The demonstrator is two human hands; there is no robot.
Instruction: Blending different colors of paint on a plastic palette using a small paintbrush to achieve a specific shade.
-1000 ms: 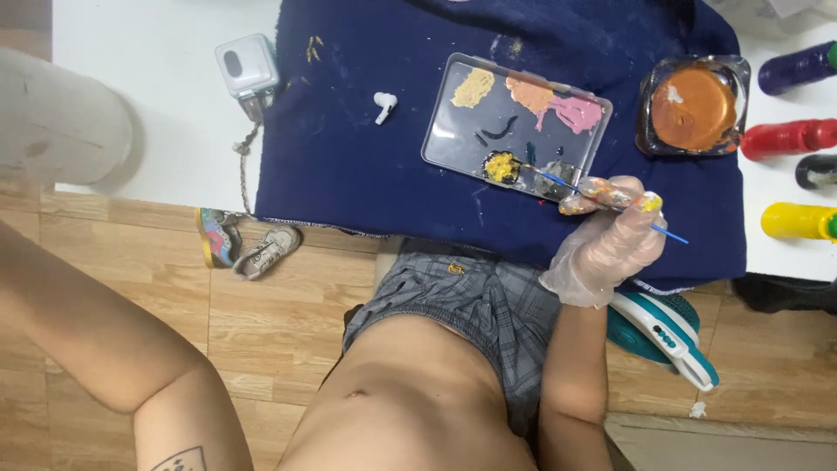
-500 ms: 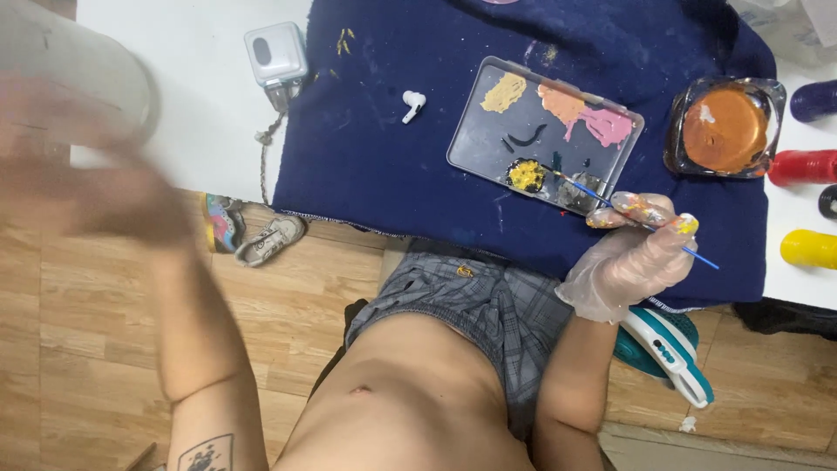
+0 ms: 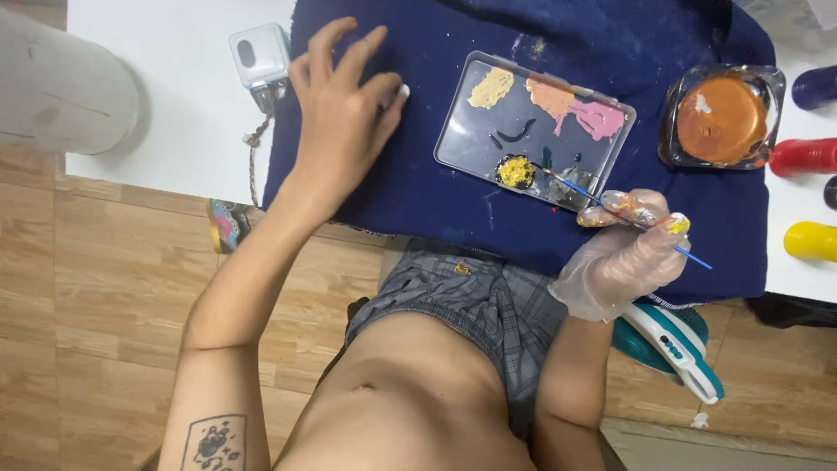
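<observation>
My right hand (image 3: 629, 250), in a clear glove smeared with paint, grips a thin blue paintbrush (image 3: 649, 231). The brush tip rests by the yellow paint blob (image 3: 514, 170) on a clear rectangular palette tray (image 3: 534, 129) holding yellow, orange and pink smears. My bare left hand (image 3: 342, 113) lies fingers spread on the dark blue cloth (image 3: 436, 201), covering a small white earbud whose end (image 3: 403, 89) peeks out at the fingertips.
A clear tub of orange-brown water (image 3: 722, 118) stands right of the palette. Purple (image 3: 815, 85), red (image 3: 804, 157) and yellow (image 3: 811, 240) paint bottles lie at the right edge. A white earbud case (image 3: 260, 57) sits on the white table (image 3: 174, 105). A pale cylinder (image 3: 61, 92) is at left.
My left arm swung in from the lower left up onto the blue cloth, and the hand now rests over the earbud. My right hand stays by the palette with the brush.
</observation>
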